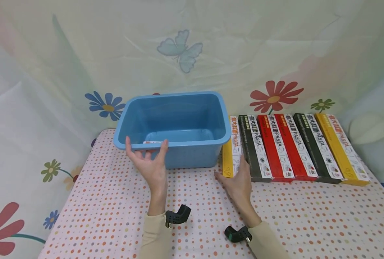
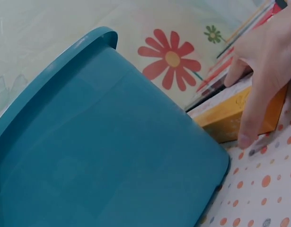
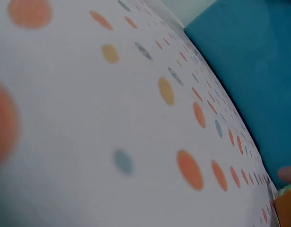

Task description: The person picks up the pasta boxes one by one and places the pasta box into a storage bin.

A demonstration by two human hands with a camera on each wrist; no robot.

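A blue plastic tub (image 1: pixel 192 154) stands at the back of the table. My left hand (image 1: pixel 148 169) holds its front rim, thumb and one finger over the edge and the middle fingers bent at the lip. Inside the tub lies a box with a white label (image 1: pixel 152 142), mostly hidden by the wall. My right hand (image 1: pixel 238 180) straddles the near end of a yellow pasta box (image 1: pixel 228 160) beside the tub. Its fingers reach along the box's right edge, while the thumb (image 2: pixel 249 125) is spread out on the left, slightly apart from the box in the head view.
Right of the yellow box, several pasta boxes lie in a row: a black one (image 1: pixel 253 154), two red ones (image 1: pixel 271 151), another black one (image 1: pixel 318 151) and a yellow one (image 1: pixel 342 151). A dotted cloth (image 1: pixel 198 194) covers the table. Behind hangs a flowered curtain (image 1: pixel 231 54).
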